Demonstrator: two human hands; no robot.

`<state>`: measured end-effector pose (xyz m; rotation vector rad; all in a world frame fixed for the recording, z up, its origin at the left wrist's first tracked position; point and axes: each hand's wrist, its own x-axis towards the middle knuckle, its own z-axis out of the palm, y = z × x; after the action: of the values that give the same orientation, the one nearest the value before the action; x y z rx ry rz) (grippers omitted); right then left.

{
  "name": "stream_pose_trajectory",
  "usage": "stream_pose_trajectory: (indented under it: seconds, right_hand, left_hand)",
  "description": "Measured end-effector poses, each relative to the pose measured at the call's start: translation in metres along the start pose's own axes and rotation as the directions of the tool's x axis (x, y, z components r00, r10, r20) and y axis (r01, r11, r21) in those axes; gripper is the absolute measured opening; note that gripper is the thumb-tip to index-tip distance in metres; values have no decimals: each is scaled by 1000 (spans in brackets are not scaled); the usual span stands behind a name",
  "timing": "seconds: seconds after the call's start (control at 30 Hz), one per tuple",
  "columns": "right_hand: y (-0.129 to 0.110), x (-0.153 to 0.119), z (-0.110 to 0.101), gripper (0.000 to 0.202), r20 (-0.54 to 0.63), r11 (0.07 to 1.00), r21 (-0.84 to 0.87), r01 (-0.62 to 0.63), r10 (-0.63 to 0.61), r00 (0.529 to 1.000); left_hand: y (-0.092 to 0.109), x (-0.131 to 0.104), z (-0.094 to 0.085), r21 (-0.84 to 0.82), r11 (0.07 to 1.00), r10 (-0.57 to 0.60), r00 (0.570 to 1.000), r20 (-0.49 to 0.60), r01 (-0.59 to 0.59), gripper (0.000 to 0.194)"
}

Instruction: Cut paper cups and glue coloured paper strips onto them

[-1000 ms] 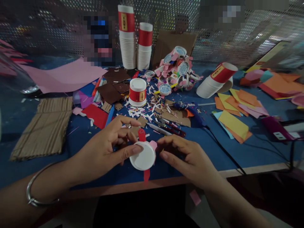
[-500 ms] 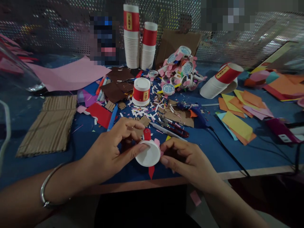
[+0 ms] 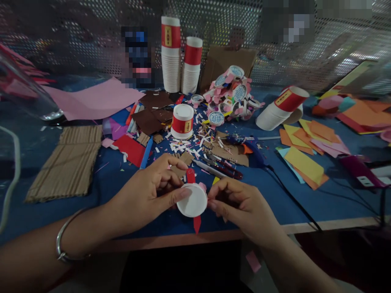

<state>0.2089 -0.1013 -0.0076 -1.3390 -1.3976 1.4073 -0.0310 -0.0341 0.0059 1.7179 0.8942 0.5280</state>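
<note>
I hold the white disc (image 3: 192, 200) in my left grip (image 3: 143, 191), thumb pressed on its face at ten o'clock, the fingers curled behind, partly hidden. The disc faces me just in from the near edge of the bench (image 3: 110, 175); whether it touches the surface I cannot tell. A red tab (image 3: 190, 175) sticks out at twelve o'clock, a pink tab (image 3: 202, 186) at one, and a pointed red strip (image 3: 197, 225) between five and six.

My right grip (image 3: 241, 201) is narrow — thumb and fingertips nearly meeting at the rim's three o'clock side. What lies between them is too hidden to tell. A silver bangle (image 3: 59, 240) rings my left wrist.

Taking the disc as the clock's centre, an upturned cup (image 3: 182, 124) stands near twelve, with white scraps (image 3: 185, 146) strewn before it and two cup stacks (image 3: 171, 69) behind. A blue pen (image 3: 146, 152) lies between ten and eleven, corrugated cardboard (image 3: 65, 162) between nine and ten. Toward one rises a pile (image 3: 240, 92) of trimmed discs; between one and two lie a glue gun (image 3: 255, 150) and, farther out, tilted cups (image 3: 284, 108). Coloured paper (image 3: 305, 162) spreads between two and three.
</note>
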Motion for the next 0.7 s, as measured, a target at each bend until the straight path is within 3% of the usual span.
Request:
stream_pose_trajectory:
  seconds: [0.17,0.33,0.5,0.6,0.7]
  right_hand:
    - [4,-1,3,7,-40,966,-240,97,-109,993]
    - [12,0,7,10,-16,860,-460,223,-258,966]
    - [11,-2,10,10,-2,788,-538,301,-358,934]
    - [14,-12,10,10,-71,723,-605,335,-468,881]
    - [19,-26,7,9,-289,682,-686,253,-575,766]
  left_hand:
    - [-2,-3,-2,253,966,48,999,19,-51,37]
    - [-6,0,0,421,902,81,995,65,-101,36]
    - [-8,-1,3,650,740,141,985,101,-173,38]
    - [-10,-4,4,783,596,191,979,76,-177,41]
    - [-9,-5,5,816,525,316,946,75,-240,26]
